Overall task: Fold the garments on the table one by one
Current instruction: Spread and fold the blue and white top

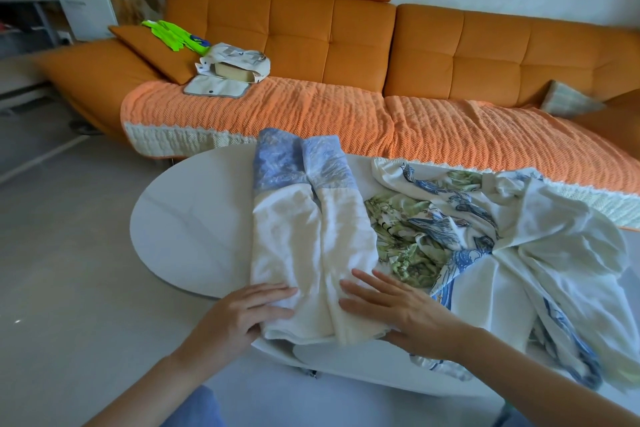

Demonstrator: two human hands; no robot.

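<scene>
A white garment with a blue patterned far end (311, 229) lies folded into a long strip on the white oval table (180, 218). My left hand (242, 308) rests on its near left corner, fingers fairly straight with the thumb at the cloth's edge. My right hand (398, 308) lies flat on its near right part, fingers spread. To the right, a crumpled heap of white garments with blue and green prints (485, 246) covers the table's right side.
An orange sofa (346, 28) with an orange knit throw (311, 114) stands just behind the table. On it sit a bag with a box (235, 66), a green item (173, 35) and a cushion (568, 97). Grey floor lies to the left.
</scene>
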